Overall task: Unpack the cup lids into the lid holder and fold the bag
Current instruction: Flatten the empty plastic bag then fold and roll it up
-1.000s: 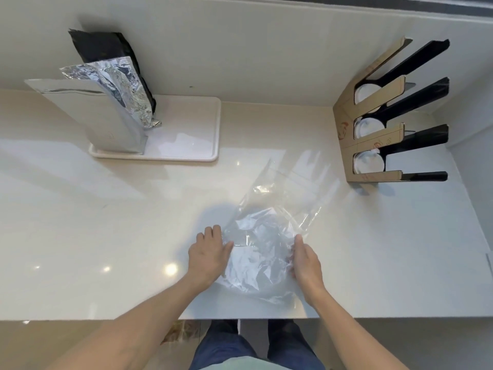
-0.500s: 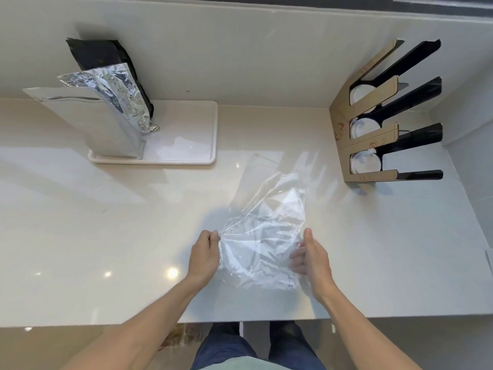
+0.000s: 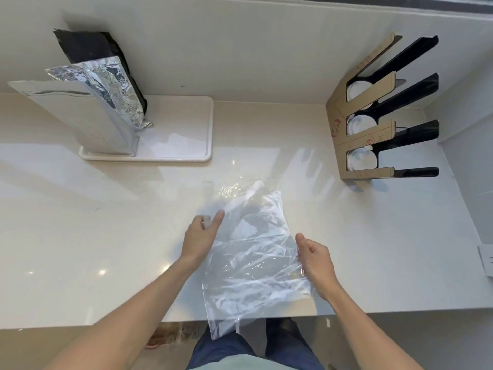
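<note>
Where the pale counter (image 3: 80,236) ends at its near edge, our clear plastic bag (image 3: 253,252) spills over it, one corner hanging down in front of our trousers. Wide bare counter lies to the left of our arms and to the right, out to the side wall. Far back on the left stands a white tray (image 3: 181,134) bearing upright foil bags (image 3: 106,102); back on the right the cardboard-and-black lid holder (image 3: 373,124) leans at the wall, white cup lids (image 3: 360,121) showing in its three slots, well apart from the bag.

The bag lies spread and wrinkled between our hands. Our left hand (image 3: 198,236) sits at its far left edge, thumb and forefinger parted, with fingertips (image 3: 220,214) touching the film; whether they pinch it we cannot tell. Our right hand (image 3: 314,255) is at the bag's right edge, fingers loosely curled, with the edge of the film caught under them.
</note>
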